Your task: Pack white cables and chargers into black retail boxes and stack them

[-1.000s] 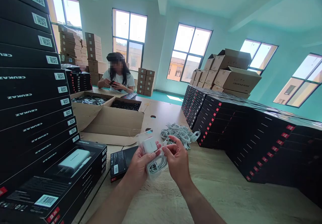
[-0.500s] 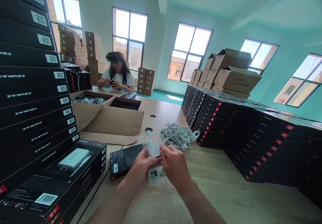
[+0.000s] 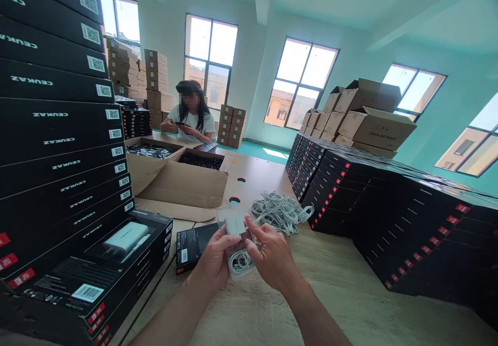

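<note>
Both of my hands meet over the wooden table (image 3: 342, 289) around a clear plastic tray (image 3: 235, 225) that carries a white charger block on top and a coiled white cable (image 3: 239, 259) below. My left hand (image 3: 213, 259) grips the tray from the left, thumb on its front. My right hand (image 3: 272, 255) pinches its right edge with fingers curled. Just left of my hands lies a flat black product box (image 3: 191, 245). A heap of white cables (image 3: 280, 211) sits right behind my hands.
A tall stack of black boxes (image 3: 58, 143) rises at the left, with one showing a white charger (image 3: 126, 236) in front. Long rows of black boxes (image 3: 373, 201) fill the right. Open cardboard cartons (image 3: 187, 182) stand behind. A person (image 3: 190, 118) sits at the far end.
My hands and the tray have dropped slightly lower and closer together. The camera has turned a little, shifting the scene to the right.
</note>
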Motion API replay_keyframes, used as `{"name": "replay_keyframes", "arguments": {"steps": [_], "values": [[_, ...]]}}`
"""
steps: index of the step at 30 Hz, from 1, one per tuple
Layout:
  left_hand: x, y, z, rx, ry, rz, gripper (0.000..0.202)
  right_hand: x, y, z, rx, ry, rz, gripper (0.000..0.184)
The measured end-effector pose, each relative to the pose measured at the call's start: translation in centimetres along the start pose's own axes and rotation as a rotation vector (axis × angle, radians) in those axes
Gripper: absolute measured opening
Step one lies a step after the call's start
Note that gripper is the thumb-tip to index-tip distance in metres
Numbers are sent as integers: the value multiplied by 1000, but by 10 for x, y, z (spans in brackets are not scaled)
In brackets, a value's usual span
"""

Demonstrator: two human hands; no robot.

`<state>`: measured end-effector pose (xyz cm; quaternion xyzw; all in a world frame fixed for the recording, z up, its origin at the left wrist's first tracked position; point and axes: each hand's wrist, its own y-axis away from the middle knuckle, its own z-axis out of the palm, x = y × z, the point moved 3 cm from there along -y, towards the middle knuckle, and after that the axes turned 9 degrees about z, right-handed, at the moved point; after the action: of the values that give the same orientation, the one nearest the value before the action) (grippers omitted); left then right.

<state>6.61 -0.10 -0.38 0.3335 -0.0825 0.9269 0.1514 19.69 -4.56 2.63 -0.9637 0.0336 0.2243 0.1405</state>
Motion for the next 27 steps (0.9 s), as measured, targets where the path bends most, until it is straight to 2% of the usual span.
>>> {"name": "replay_keyframes", "arguments": {"steps": [5,11,14,18,23,27], "values": [[8,0,0,-10,23,-13,52,7,-1,12,-90,-271,-119,88],[10,0,-3,-33,43,-43,52,12,-3,15,-173,-509,-142,89],[9,0,-3,-48,35,-48,48,14,-5,12,-208,-566,-179,76],[7,-1,-2,-55,39,-42,42,17,-8,7,-129,-559,-212,53],[5,-2,-3,-24,20,-53,47,17,-7,7,-106,-494,-214,50],[3,-3,-5,-1,4,-26,46,16,-4,19,-51,-424,-253,51]]}}
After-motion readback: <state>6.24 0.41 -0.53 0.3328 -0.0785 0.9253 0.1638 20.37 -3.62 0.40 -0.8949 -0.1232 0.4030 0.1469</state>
